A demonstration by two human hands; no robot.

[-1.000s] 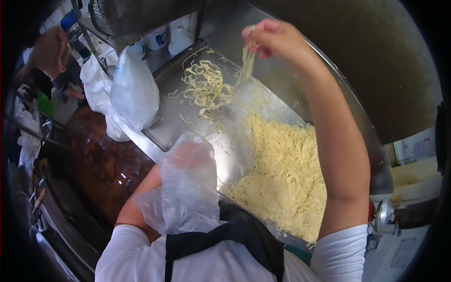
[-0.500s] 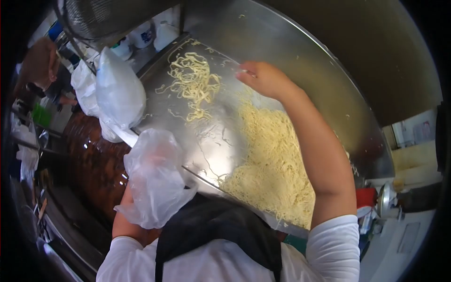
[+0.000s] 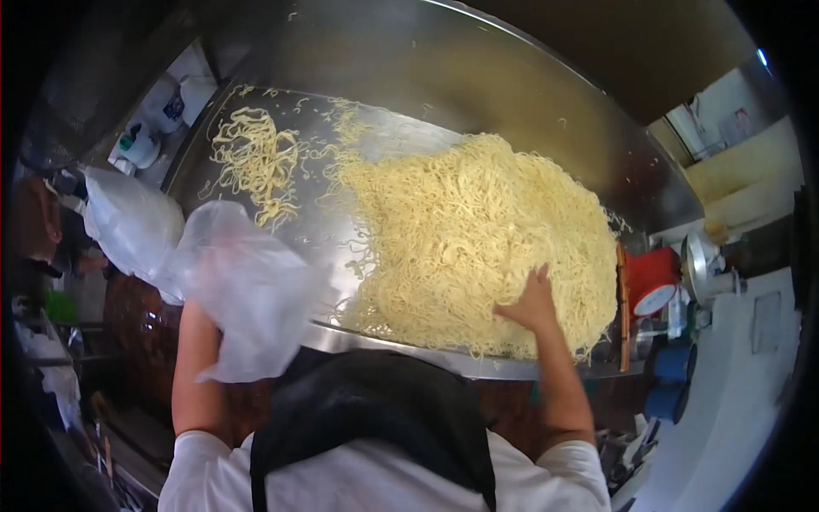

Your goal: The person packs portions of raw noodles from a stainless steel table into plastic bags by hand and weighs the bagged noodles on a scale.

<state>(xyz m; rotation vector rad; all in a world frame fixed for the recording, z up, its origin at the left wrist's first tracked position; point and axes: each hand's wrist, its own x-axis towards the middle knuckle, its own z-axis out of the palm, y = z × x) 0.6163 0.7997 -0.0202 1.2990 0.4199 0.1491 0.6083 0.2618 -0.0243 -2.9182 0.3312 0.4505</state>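
A clear plastic bag point(image 3: 256, 299) covers my left hand point(image 3: 223, 249), which shows only faintly through the film at the table's near left edge. Its fingers are too hidden to tell how they are bent. My right hand point(image 3: 532, 304) is open, fingers spread, at the near right side of a big heap of pale yellow noodles point(image 3: 461, 222). The fingertips seem to touch the noodles. A smaller, loose pile of thicker noodles point(image 3: 256, 158) lies apart on the left of the steel table point(image 3: 320, 226).
A filled white plastic bag point(image 3: 132, 222) sits at the table's left edge. Beyond the right end are a red scale point(image 3: 653, 277) and a wooden stick point(image 3: 624, 307). A steel wall point(image 3: 512, 94) rises along the back. White jugs point(image 3: 198, 96) stand at the far left.
My right hand has come from the table's back down to the near right of the big noodle heap. The view has shifted right; my left hand stays inside the plastic bag.
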